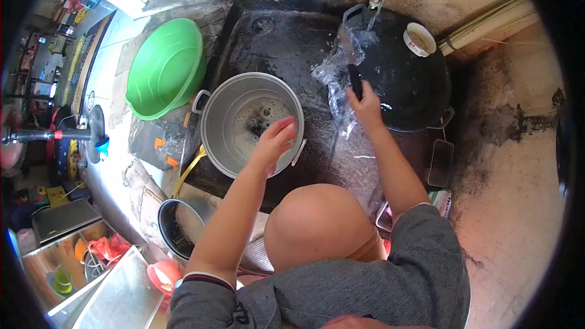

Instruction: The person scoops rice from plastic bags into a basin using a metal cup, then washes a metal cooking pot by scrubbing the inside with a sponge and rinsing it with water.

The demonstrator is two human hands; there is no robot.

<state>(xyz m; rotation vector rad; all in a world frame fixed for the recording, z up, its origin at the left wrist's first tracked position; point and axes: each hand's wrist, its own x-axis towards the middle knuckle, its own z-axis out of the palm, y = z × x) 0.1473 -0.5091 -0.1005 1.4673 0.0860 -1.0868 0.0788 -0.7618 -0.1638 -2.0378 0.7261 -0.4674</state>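
Observation:
My right hand (365,106) grips the black handle of a knife (354,79). Its blade points away from me into water splashing down from above, so the blade's outline is partly blurred. Over the near right rim of a large grey metal pot (209,134) is my left hand (274,143), fingers loosely bent and nothing in them. Cloudy, foamy liquid with a dark patch lies at the bottom of this pot. Beside the splash, right of the knife, rests a wide black round pan (408,94) with two loop handles.
A white bowl (419,40) sits on the black pan. A green basin (164,67) stands left of the pot. Nearer me are a smaller dark pot (177,231) and a yellow handle (189,170). A fan (96,131) is at far left. Walls border the wet floor.

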